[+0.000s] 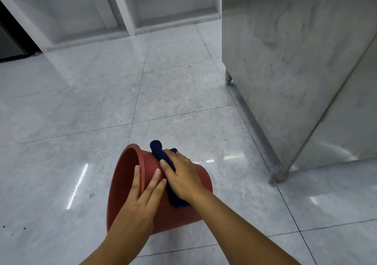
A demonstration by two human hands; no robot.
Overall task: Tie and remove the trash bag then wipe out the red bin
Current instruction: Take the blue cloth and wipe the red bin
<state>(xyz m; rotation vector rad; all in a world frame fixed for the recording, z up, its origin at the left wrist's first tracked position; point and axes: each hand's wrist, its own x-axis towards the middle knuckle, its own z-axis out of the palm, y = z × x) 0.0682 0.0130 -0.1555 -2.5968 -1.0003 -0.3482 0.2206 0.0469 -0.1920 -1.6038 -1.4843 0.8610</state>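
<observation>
The red bin lies tipped on its side above the tiled floor, its open mouth facing left. My left hand rests on the rim with straight fingers, thumb at the mouth edge. My right hand presses a dark blue cloth flat against the bin's outer wall; the cloth sticks out beyond my fingers and below my wrist. No trash bag is in view.
A stainless steel cabinet on short legs stands at the right, one leg close to the bin. White open shelving lines the back wall. Glossy grey floor tiles stretch to the left and ahead.
</observation>
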